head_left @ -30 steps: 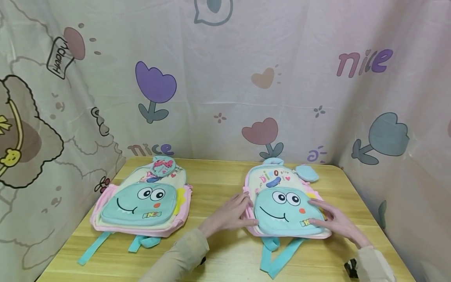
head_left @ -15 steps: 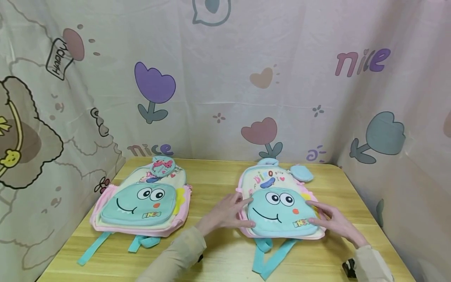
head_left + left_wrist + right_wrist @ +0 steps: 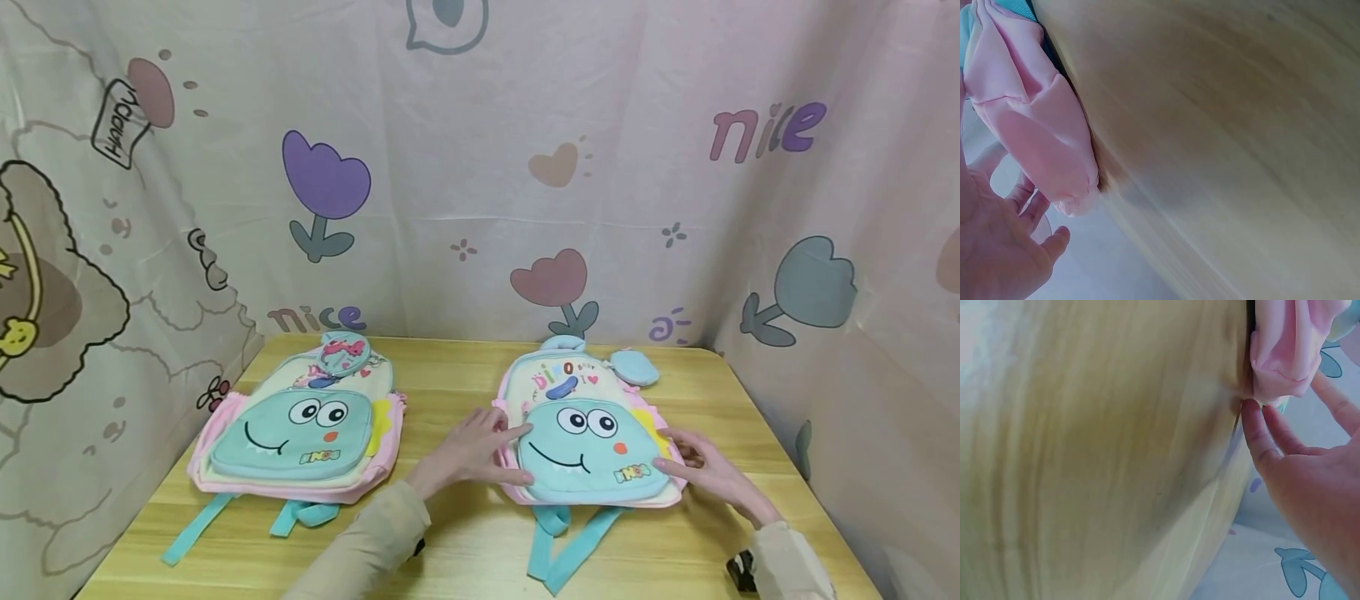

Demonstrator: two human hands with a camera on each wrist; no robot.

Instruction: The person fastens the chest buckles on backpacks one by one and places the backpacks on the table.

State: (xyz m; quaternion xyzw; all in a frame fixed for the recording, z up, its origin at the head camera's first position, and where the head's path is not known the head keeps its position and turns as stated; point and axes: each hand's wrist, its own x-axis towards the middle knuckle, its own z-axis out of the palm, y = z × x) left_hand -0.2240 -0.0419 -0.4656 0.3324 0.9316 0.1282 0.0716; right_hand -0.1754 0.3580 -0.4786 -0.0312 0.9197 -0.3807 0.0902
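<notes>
A child's backpack (image 3: pixel 592 450) lies face up on the table's right half, with a mint dinosaur-face pocket, pink sides and a round mint pouch (image 3: pixel 634 367) at its upper right. My left hand (image 3: pixel 472 454) touches its left side, one finger and the thumb stretched onto the pocket's edge. On the other side, my right hand (image 3: pixel 712 471) rests thumb and forefinger on the pocket's right edge. In the left wrist view, loosely bent fingers (image 3: pixel 1034 206) lie by the pink side panel (image 3: pixel 1041 134). In the right wrist view, fingertips touch the pink side panel (image 3: pixel 1282 356) low down at the tabletop.
A matching backpack (image 3: pixel 300 437) lies on the left of the wooden table (image 3: pixel 450 375), its mint straps (image 3: pixel 198 529) toward the front edge. More mint straps (image 3: pixel 562 550) trail from the right backpack. A printed curtain (image 3: pixel 450 167) stands behind and at both sides.
The right backpack has slid a little to the left, with both hands moving along with it. The left backpack stays in place on the table.
</notes>
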